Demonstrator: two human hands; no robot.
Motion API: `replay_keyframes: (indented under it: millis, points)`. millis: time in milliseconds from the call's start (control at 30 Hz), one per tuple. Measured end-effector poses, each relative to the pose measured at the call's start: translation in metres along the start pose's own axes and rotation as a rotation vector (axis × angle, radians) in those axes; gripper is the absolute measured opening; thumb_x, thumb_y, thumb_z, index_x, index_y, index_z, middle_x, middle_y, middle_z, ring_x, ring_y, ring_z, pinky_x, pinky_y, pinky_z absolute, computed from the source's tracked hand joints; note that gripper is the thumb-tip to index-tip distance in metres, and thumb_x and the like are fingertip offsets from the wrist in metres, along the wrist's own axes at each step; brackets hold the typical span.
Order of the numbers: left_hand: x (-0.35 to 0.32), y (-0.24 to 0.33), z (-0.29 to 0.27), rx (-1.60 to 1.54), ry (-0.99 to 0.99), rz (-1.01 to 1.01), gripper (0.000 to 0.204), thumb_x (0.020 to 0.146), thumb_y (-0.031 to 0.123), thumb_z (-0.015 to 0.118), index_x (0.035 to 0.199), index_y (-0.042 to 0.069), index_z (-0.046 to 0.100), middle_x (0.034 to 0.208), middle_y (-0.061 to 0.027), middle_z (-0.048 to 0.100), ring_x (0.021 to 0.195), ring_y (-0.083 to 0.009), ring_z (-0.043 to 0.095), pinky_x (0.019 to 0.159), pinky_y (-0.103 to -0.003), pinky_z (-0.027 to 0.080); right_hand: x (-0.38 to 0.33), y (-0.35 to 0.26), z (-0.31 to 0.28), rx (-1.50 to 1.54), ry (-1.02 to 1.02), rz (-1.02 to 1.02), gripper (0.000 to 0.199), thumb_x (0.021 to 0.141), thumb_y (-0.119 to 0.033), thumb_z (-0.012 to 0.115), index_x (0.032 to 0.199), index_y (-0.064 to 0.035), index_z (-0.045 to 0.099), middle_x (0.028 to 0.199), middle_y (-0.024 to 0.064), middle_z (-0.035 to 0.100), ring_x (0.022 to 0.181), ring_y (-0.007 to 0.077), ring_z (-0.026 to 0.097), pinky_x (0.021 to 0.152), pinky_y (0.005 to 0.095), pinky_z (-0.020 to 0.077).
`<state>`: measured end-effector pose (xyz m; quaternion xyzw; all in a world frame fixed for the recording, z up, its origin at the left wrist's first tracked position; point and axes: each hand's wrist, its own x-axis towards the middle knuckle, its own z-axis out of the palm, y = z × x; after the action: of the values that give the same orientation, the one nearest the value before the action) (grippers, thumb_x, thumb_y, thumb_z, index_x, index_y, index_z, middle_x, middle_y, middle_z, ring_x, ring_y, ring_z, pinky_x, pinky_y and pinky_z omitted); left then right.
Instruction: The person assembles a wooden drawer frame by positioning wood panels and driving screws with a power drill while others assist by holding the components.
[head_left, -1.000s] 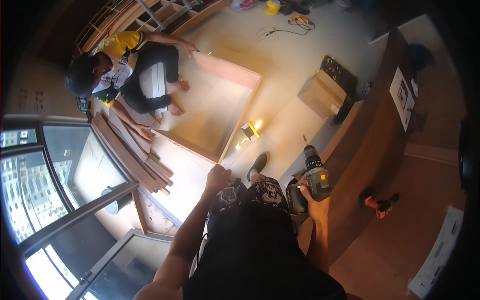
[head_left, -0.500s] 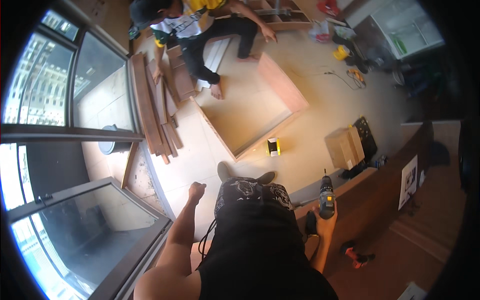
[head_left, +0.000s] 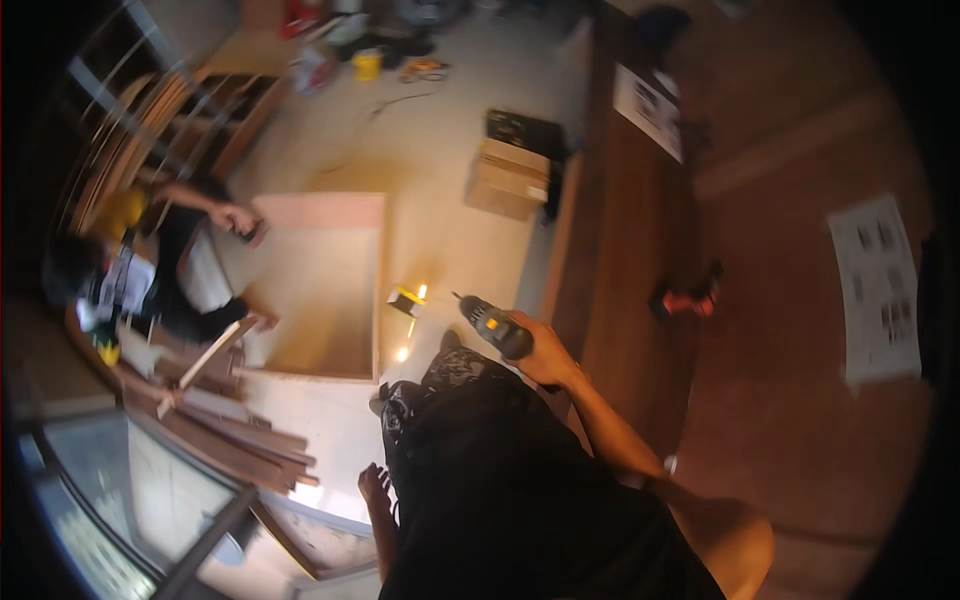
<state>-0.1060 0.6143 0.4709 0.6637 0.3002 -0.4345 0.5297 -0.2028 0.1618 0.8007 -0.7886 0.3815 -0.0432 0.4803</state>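
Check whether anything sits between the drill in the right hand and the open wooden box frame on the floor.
The right hand grips the drill. Between it and the box frame, a small yellow thing lies on the bare floor by the frame's near side. Nothing else visible intervenes.

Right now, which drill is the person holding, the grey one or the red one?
The grey drill, gripped in the right hand with its bit pointing up-left. The red drill lies untouched on the brown wooden surface, farther right.
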Motion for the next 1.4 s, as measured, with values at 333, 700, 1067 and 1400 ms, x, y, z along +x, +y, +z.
replay_keyframes:
  millis: [333, 700, 1067, 1400]
  points:
    - [0.029, 0.07, -0.075, 0.443, -0.229, -0.175, 0.031, 0.095, 0.029, 0.065, 0.116, 0.007, 0.061, 0.1, -0.0089, 0.067, 0.082, -0.0199, 0.064, 0.068, -0.034, 0.049, -0.154, 0.08, -0.081, 0.989, 0.608, -0.278, 0.084, 0.084, -0.039, 0.082, 0.148, 0.0006, 0.045, 0.131, 0.0139, 0.063, 0.113, 0.0224, 0.065, 0.098, 0.0412, 0.0532]
    - [0.017, 0.209, -0.013, 0.421, 0.041, 0.142, 0.018, 0.096, 0.029, 0.065, 0.101, 0.013, 0.059, 0.089, -0.0017, 0.064, 0.076, -0.0152, 0.061, 0.062, -0.03, 0.043, -0.137, 0.183, -0.169, 1.009, 0.919, -0.204, 0.08, 0.075, -0.016, 0.073, 0.147, 0.0004, 0.042, 0.137, 0.0178, 0.058, 0.125, 0.0293, 0.061, 0.109, 0.0443, 0.0485]
    - [-0.04, 0.168, 0.056, 0.603, -0.087, 0.237, 0.015, 0.098, 0.026, 0.066, 0.104, 0.015, 0.059, 0.097, 0.0002, 0.066, 0.086, -0.0156, 0.064, 0.068, -0.031, 0.045, -0.107, 0.295, -0.207, 1.126, 0.792, -0.222, 0.09, 0.069, -0.007, 0.071, 0.153, -0.0021, 0.039, 0.144, 0.0163, 0.055, 0.133, 0.0276, 0.054, 0.115, 0.0407, 0.0393]
    - [-0.097, 0.063, -0.011, 0.623, 0.13, -0.066, 0.034, 0.092, 0.027, 0.074, 0.117, 0.008, 0.061, 0.1, -0.0086, 0.072, 0.082, -0.0196, 0.07, 0.065, -0.036, 0.051, -0.094, 0.342, -0.191, 1.08, 0.748, -0.129, 0.066, 0.087, -0.007, 0.072, 0.148, 0.0014, 0.047, 0.145, 0.0118, 0.057, 0.135, 0.0245, 0.053, 0.118, 0.0384, 0.0365]
